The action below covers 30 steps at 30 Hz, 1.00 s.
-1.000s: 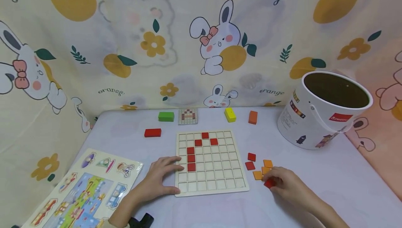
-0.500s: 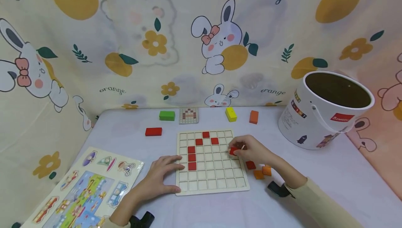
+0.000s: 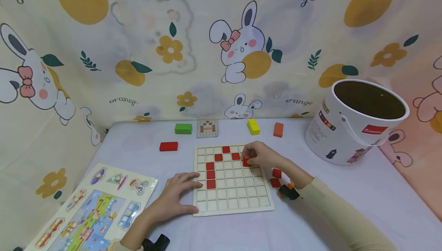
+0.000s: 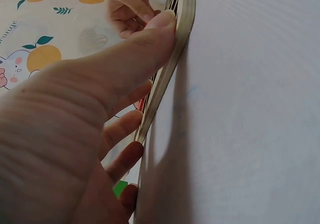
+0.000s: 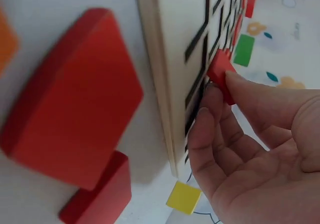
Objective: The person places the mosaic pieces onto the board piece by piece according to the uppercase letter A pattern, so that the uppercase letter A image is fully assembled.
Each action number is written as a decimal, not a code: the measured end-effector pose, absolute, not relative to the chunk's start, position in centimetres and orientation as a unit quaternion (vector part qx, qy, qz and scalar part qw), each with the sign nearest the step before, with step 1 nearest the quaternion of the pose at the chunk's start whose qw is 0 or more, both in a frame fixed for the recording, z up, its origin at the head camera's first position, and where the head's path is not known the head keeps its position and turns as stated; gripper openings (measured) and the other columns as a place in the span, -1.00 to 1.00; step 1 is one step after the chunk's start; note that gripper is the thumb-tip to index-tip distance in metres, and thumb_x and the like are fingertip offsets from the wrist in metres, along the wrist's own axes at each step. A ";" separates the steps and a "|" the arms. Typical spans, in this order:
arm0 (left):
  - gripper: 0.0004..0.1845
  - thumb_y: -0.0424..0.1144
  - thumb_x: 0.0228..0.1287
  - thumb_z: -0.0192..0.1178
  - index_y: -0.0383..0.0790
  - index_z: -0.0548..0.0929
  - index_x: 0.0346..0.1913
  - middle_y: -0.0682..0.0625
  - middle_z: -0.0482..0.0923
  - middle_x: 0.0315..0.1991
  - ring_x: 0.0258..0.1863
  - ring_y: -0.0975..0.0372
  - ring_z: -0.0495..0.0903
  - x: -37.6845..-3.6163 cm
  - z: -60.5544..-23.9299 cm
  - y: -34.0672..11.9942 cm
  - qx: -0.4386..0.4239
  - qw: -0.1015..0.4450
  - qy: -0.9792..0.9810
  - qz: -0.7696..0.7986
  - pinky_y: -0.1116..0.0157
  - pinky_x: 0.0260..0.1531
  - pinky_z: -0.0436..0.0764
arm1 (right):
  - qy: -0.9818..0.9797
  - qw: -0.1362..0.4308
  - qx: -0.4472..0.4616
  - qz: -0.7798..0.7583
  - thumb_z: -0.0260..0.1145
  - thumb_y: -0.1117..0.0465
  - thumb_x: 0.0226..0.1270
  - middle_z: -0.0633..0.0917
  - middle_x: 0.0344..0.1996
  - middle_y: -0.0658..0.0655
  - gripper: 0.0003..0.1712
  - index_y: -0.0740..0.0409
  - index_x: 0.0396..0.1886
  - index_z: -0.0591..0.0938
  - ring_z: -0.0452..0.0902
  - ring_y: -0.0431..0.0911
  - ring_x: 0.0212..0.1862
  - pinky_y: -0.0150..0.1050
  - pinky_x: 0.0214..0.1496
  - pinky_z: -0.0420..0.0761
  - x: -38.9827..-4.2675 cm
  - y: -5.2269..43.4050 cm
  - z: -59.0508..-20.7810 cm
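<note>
A wooden grid board [image 3: 231, 201] lies on the table with several red tiles set in its upper left cells. My right hand [image 3: 257, 156] pinches a small red tile [image 3: 246, 162] over the board's upper right part; the right wrist view shows that red tile [image 5: 220, 72] between thumb and fingers at the board's [image 5: 172, 58] surface. My left hand [image 3: 177, 193] lies flat against the board's left edge, and in the left wrist view the thumb [image 4: 145, 43] presses on that board edge [image 4: 175, 58].
Two loose red tiles [image 3: 276, 177] lie right of the board. A red block [image 3: 168, 146], green block [image 3: 183, 128], pattern card [image 3: 206, 128], yellow block [image 3: 253, 126] and orange block [image 3: 278, 129] sit behind. A white bucket [image 3: 355, 128] stands at right, a picture puzzle [image 3: 93, 212] at left.
My right hand picked a red tile from the pile at the right and carried it left and up onto the board. The left hand stayed put.
</note>
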<state>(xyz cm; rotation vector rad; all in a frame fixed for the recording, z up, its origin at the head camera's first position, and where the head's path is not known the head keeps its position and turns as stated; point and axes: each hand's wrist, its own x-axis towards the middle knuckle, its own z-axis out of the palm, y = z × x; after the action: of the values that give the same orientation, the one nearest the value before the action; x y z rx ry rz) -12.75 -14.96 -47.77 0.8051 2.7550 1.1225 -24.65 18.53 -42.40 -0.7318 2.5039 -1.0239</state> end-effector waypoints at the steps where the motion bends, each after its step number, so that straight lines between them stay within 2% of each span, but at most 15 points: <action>1: -0.35 0.20 -0.06 0.49 0.09 0.65 0.15 0.05 0.36 0.41 0.41 0.01 0.22 -12.7 -47.8 -15.0 0.261 0.030 0.893 0.365 -0.19 0.29 0.15 | 0.881 0.171 -0.257 -0.358 0.34 0.54 0.23 0.59 -0.41 0.06 -0.84 0.27 -0.25 0.66 0.43 -0.08 -0.31 -0.29 -0.23 0.52 -24.6 18.6 -42.5; 10: -0.34 0.20 -0.05 0.49 0.10 0.64 0.16 0.06 0.36 0.41 0.41 0.02 0.22 -12.7 -47.7 -14.9 0.258 0.033 0.894 0.364 -0.18 0.29 0.14 | 0.918 0.128 -0.241 -0.288 0.44 0.41 0.22 0.56 -0.40 0.05 -0.87 0.18 -0.25 0.74 0.43 -0.07 -0.28 -0.28 -0.22 0.49 -23.8 17.9 -42.3; 17: -0.34 0.23 -0.05 0.48 0.11 0.64 0.16 0.08 0.36 0.41 0.41 0.02 0.22 -12.8 -47.9 -14.8 0.256 0.035 0.896 0.361 -0.20 0.29 0.15 | 0.913 0.109 -0.232 -0.317 0.45 0.45 0.16 0.62 -0.38 0.07 -0.68 0.27 -0.06 0.69 0.47 -0.05 -0.27 -0.23 -0.19 0.53 -23.4 18.6 -42.4; 23: -0.34 0.22 -0.05 0.49 0.09 0.65 0.16 0.08 0.35 0.41 0.41 0.02 0.22 -12.8 -47.9 -14.7 0.259 0.036 0.894 0.363 -0.20 0.29 0.14 | 0.890 0.131 -0.212 -0.382 0.42 0.40 0.20 0.68 -0.17 0.13 -0.63 0.27 0.03 0.66 0.52 0.02 -0.10 -0.17 -0.07 0.58 -22.7 23.2 -42.3; 30: -0.34 0.22 -0.05 0.49 0.10 0.65 0.16 0.06 0.36 0.41 0.41 0.01 0.22 -12.8 -47.8 -14.8 0.256 0.037 0.896 0.361 -0.21 0.30 0.13 | 0.880 0.166 -0.204 -0.395 0.41 0.40 0.20 0.66 -0.07 0.15 -0.59 0.27 0.07 0.63 0.49 0.07 -0.04 -0.29 -0.04 0.59 -20.7 28.1 -43.1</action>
<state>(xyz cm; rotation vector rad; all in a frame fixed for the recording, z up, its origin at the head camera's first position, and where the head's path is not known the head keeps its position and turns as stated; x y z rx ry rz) -12.83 -14.78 -47.77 0.7845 2.7506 1.1068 -20.73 28.08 -43.11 -0.5806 2.5056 -1.1261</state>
